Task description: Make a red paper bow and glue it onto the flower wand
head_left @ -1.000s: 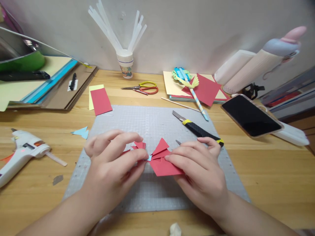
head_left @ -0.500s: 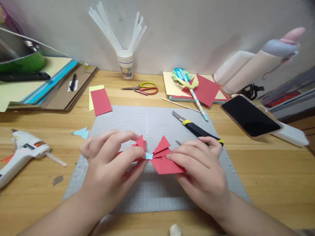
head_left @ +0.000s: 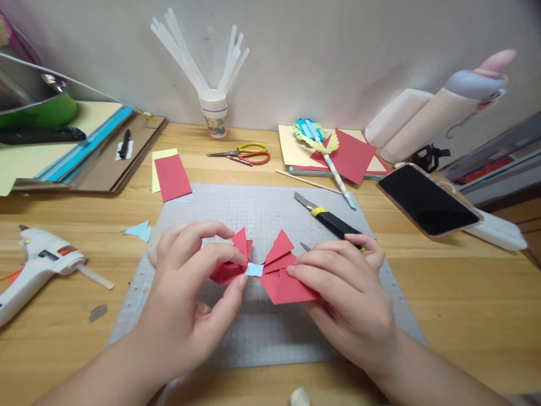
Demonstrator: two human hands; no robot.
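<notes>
Right hand (head_left: 350, 287) first, as I watch through the head camera: it is nearly closed, thumb under and fingers over, pinching the right wing of a red bow (head_left: 285, 286). My left hand (head_left: 190, 293) is half open, fingers loosely curled, its index tip touching the red left wing just beside the pale blue band (head_left: 254, 270) at the middle; the thumb tip is at the band's near left corner, and I can't tell whether the two actually grip. I have the bow over the mat (head_left: 228, 206), between both hands. A dark pointed tip (head_left: 305, 246) shows just beyond the right hand, the rest hidden. Farther off to the right lies the knife (head_left: 332, 221), its handle end partly covered by that hand. On the desk (head_left: 456, 282) to the left I see blue scraps (head_left: 138, 230) and the glue gun (head_left: 46, 254). On the far side are a red card (head_left: 173, 177) overlapping a yellow one (head_left: 155, 169), scissors (head_left: 237, 151), cups (head_left: 217, 125) holding pale sticks (head_left: 181, 51), and, farther right, a paper flower (head_left: 325, 148). My far right view has the phone (head_left: 429, 198), tilted.
</notes>
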